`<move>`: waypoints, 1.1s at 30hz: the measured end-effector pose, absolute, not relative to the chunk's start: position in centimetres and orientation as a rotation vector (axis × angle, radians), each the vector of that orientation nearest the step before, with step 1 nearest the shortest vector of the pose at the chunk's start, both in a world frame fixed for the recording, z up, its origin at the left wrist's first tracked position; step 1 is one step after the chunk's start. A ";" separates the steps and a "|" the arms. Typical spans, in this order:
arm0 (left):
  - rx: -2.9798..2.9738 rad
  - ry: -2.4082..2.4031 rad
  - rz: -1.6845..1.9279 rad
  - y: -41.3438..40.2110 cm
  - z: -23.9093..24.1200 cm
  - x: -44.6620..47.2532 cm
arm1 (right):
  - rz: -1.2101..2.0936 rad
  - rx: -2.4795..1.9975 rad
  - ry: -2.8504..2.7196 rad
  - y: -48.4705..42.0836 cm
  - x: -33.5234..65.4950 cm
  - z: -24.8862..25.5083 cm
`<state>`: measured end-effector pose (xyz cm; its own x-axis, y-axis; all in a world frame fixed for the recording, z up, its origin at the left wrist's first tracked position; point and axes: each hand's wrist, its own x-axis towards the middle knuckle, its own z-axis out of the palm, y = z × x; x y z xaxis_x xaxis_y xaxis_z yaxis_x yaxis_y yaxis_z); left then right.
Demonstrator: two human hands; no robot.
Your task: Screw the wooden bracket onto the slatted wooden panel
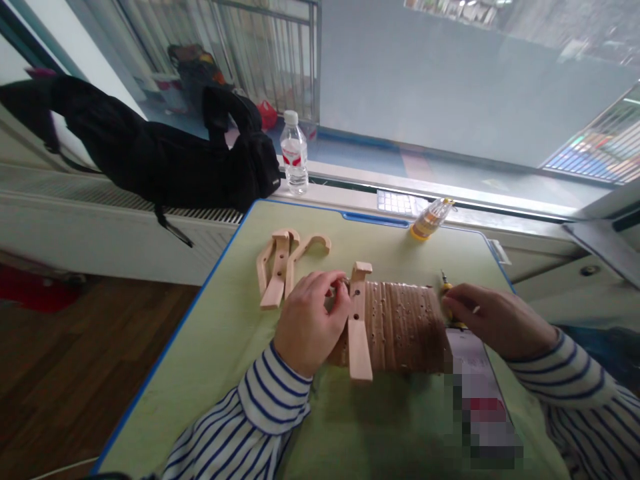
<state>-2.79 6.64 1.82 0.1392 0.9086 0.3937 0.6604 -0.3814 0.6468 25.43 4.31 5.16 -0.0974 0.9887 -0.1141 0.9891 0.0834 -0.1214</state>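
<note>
A stack of thin wooden slats with small holes lies on the green table. A light wooden leg piece stands against its left end. My left hand is curled at that end, fingertips pinched by the leg piece's top. My right hand is closed at the stack's right end around a yellow-handled tool, mostly hidden by the fingers.
Curved wooden parts lie on the table to the far left. A yellow screwdriver set sits at the far edge. On the windowsill stand a water bottle and a black bag. A blurred sheet lies at the right.
</note>
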 end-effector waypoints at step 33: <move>1.850 1.234 1.144 7.0 -1.3 -2.4 | -0.215 2.781 2.226 3.2 28.7 5.6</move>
<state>-2.44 6.98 -1.26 0.1842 0.9312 0.3146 0.3842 -0.3628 0.8490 28.69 3.16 5.59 0.2499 0.9534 0.1689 0.9034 -0.1668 -0.3950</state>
